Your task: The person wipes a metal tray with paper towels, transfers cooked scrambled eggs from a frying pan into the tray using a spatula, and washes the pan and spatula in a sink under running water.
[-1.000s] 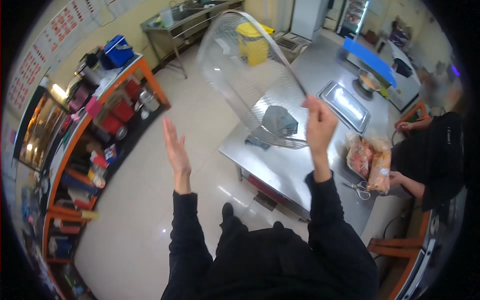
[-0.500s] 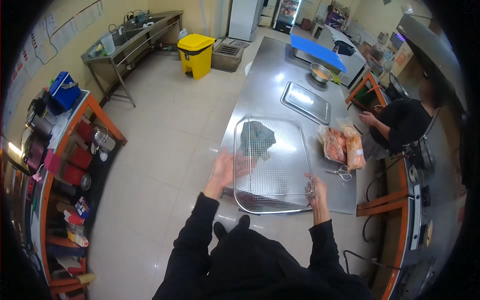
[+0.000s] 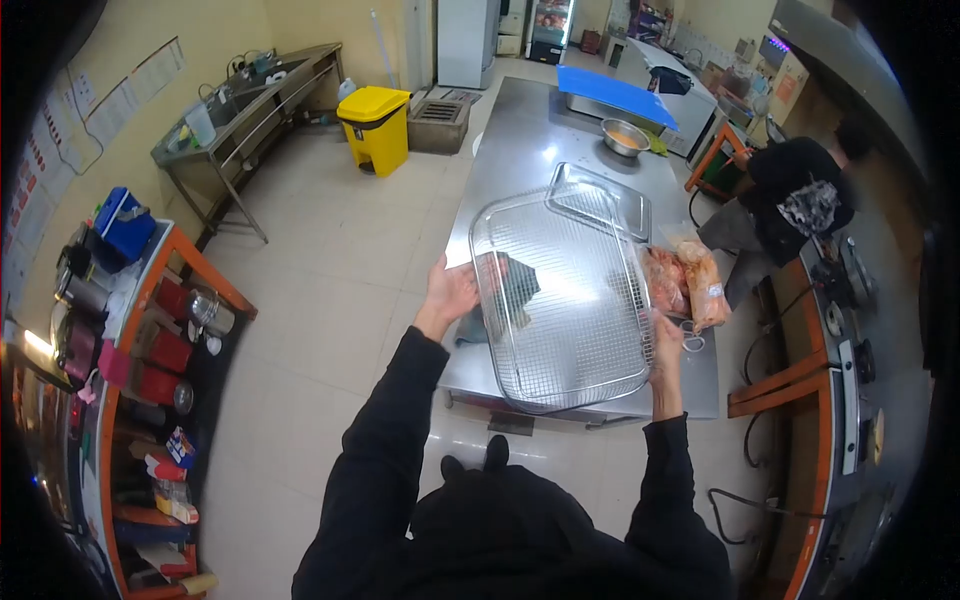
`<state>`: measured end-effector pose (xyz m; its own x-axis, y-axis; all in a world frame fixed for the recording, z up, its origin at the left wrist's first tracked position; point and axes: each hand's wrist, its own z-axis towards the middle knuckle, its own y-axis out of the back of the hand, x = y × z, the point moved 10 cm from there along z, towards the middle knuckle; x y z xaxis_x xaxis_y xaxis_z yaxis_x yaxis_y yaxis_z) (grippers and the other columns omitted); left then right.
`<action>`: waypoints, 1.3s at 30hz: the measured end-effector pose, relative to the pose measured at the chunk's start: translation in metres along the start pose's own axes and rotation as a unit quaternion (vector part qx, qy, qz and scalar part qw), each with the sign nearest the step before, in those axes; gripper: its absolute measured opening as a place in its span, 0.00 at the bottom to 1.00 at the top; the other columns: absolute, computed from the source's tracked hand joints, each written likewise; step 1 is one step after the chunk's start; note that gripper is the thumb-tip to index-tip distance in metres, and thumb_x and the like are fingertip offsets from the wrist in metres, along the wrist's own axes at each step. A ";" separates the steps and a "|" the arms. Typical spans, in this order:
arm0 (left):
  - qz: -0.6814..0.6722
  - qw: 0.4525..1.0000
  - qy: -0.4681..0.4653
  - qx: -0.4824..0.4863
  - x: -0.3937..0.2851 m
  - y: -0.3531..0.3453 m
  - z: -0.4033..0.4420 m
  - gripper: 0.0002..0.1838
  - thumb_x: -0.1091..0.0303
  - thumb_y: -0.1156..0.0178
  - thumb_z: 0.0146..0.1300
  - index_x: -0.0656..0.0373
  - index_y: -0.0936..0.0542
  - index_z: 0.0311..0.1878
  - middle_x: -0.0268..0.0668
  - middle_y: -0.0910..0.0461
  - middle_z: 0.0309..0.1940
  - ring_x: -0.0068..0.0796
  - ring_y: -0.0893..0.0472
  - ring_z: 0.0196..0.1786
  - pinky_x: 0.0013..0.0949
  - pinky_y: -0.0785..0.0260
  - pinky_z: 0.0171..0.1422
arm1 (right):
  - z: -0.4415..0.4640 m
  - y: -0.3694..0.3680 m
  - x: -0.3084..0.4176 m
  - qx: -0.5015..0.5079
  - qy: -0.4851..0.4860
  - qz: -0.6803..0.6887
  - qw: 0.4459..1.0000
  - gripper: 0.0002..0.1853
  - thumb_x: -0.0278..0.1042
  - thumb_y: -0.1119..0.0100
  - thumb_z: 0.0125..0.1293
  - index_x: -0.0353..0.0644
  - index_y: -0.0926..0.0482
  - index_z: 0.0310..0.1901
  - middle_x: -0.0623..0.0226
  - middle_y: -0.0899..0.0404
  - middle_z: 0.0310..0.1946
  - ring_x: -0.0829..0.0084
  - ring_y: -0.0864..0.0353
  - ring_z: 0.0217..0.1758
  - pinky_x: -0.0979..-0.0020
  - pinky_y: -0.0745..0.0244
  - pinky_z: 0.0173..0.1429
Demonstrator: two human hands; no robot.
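Note:
A wire mesh basket (image 3: 575, 320) is held over the near end of the steel table (image 3: 510, 130). My right hand (image 3: 665, 350) grips its right rim. At the left rim, my left hand (image 3: 455, 290) has its fingers spread, partly behind the mesh. A dark cloth (image 3: 515, 290) shows through the basket, lying on the table. Bagged meat (image 3: 705, 290) and scissors (image 3: 690, 338) lie to the right of the basket. Behind it is a metal tray (image 3: 610, 205), partly seen through the mesh.
A metal bowl (image 3: 626, 138) and a blue board (image 3: 615, 92) are at the table's far end. A co-worker (image 3: 790, 190) stands at the right by a stove counter. A yellow bin (image 3: 378, 130), a sink (image 3: 235, 105) and an orange-framed shelf (image 3: 200, 265) are on the left.
The basket has moved slightly right and is turned and tilted, with its far edge now over the tray. My left hand is slightly higher. The co-worker has turned away.

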<state>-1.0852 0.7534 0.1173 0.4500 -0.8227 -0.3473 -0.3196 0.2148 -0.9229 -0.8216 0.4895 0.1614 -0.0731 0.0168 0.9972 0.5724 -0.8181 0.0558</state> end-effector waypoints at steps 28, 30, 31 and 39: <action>0.319 0.923 -0.214 0.038 0.052 -0.084 -0.126 0.46 0.67 0.52 0.55 0.36 0.66 0.73 0.56 0.46 0.68 0.73 0.28 0.54 0.61 0.27 0.54 | -0.113 -0.120 0.036 0.078 -0.094 0.415 0.902 0.35 0.43 0.54 0.70 0.63 0.61 0.72 0.48 0.39 0.61 0.44 0.31 0.60 0.41 0.29 0.55; 0.340 0.911 -0.230 0.049 0.075 -0.101 -0.127 0.45 0.64 0.52 0.59 0.36 0.68 0.72 0.54 0.47 0.69 0.68 0.31 0.59 0.62 0.32 0.58 | -0.106 -0.113 0.039 0.051 -0.102 0.374 0.920 0.40 0.35 0.52 0.66 0.64 0.66 0.72 0.42 0.40 0.61 0.41 0.29 0.58 0.41 0.27 0.53; 0.349 0.903 -0.242 0.058 0.078 -0.109 -0.126 0.44 0.62 0.52 0.62 0.35 0.69 0.72 0.53 0.47 0.69 0.66 0.33 0.62 0.62 0.34 0.61 | -0.097 -0.106 0.039 0.069 -0.097 0.400 0.909 0.42 0.30 0.52 0.64 0.64 0.68 0.72 0.40 0.41 0.61 0.39 0.29 0.57 0.40 0.26 0.53; -0.175 0.974 -0.146 0.002 0.048 -0.012 -0.041 0.37 0.38 0.75 0.69 0.54 0.46 0.71 0.46 0.50 0.73 0.47 0.52 0.75 0.60 0.62 0.74 | -0.072 -0.054 0.021 0.130 -0.179 0.396 0.891 0.47 0.12 0.61 0.55 0.59 0.68 0.72 0.31 0.43 0.61 0.34 0.25 0.52 0.41 0.21 0.47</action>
<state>-1.0938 0.6899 0.1183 0.7491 -0.6611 -0.0425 -0.1011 -0.0506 -0.9936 -0.9130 0.4930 0.1759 0.6765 -0.2863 0.6785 0.5021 -0.4947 -0.7093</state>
